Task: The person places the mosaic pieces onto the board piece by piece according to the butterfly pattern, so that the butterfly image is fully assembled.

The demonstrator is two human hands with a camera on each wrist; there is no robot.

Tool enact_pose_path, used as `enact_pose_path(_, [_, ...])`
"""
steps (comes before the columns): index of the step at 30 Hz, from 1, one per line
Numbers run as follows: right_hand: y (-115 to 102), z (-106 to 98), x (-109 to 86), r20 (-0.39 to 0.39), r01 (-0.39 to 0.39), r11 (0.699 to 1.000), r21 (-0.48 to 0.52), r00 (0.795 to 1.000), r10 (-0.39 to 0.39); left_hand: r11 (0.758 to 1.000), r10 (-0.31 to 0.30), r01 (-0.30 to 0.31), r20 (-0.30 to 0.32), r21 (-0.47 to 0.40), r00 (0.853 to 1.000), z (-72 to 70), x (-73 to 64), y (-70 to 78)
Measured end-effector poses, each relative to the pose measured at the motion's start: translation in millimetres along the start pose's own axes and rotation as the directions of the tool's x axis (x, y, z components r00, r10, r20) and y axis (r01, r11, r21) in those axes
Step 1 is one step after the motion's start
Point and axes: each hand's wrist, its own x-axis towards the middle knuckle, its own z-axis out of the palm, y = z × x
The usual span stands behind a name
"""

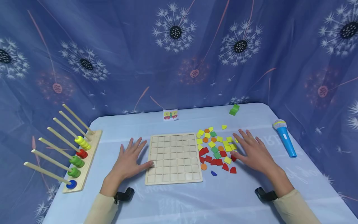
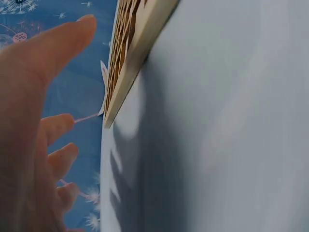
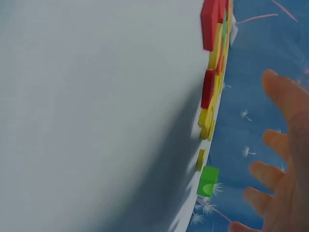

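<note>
Grip wide, empty, both hands; left hand [image 1: 129, 161] at edge of gridded board [image 1: 173, 158]; right hand [image 1: 253, 152] beside loose coloured pieces [image 1: 214, 149], likely laid alongside for easy reach.

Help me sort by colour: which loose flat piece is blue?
The half-disc right of the nearest orange disc; the other visible ones are red, yellow, green or orange.

The board [image 1: 174, 159] and bead rack [image 1: 89, 158] look like smooth, matt, pale wood. The microphone [image 1: 287, 143] seems smooth plastic, the card [image 1: 170, 114] paper, and the curtain [image 1: 126, 87] softly creased cloth.
</note>
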Motion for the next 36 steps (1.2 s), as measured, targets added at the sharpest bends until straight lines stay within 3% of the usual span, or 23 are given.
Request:
enact_pose_path(5, [-10.4, -1.3, 8.7, 0.035, 0.023, 0.994, 0.106, 0.999, -0.026, 0.986, 0.033, -0.03, 0.014, -0.164, 0.999, 12.5, 7.3, 3.8])
enact_pose_path(12, [-44.9, -0.1, 39.5, 0.153, -0.026, 0.95, 0.311, 0.988, -0.023, 0.976, 0.029, -0.03, -0.008, -0.214, 1.0, 26.6, 8.2, -1.6])
enact_pose_path(18, [-64.9, 11.0, 70.4, 0.161, 0.009, 0.943, 0.333, 0.985, -0.066, 0.973, 0.043, -0.037, 0.019, -0.226, 0.999, 29.1, 6.9, -1.5])
enact_pose_path(24, [-80.1, 17.9, 106.7, 0.167, 0.024, 0.931, 0.364, 0.982, -0.091, 0.975, 0.039, -0.038, 0.002, -0.22, 0.999, 30.4, 7.3, -1.3])
enact_pose_path(31, [-80.5, 23.9, 127.2, 0.146, 0.035, 0.948, 0.315, 0.986, -0.085, 0.973, 0.06, -0.061, -0.015, -0.224, 0.998, 31.2, 14.4, 3.0])
enact_pose_path(36, [-87.8, 34.0, 135.0, 0.189, 0.06, 0.941, 0.334, 0.973, -0.129, 0.975, 0.008, -0.014, -0.031, -0.22, 0.999, 34.1, 9.1, 2.0])
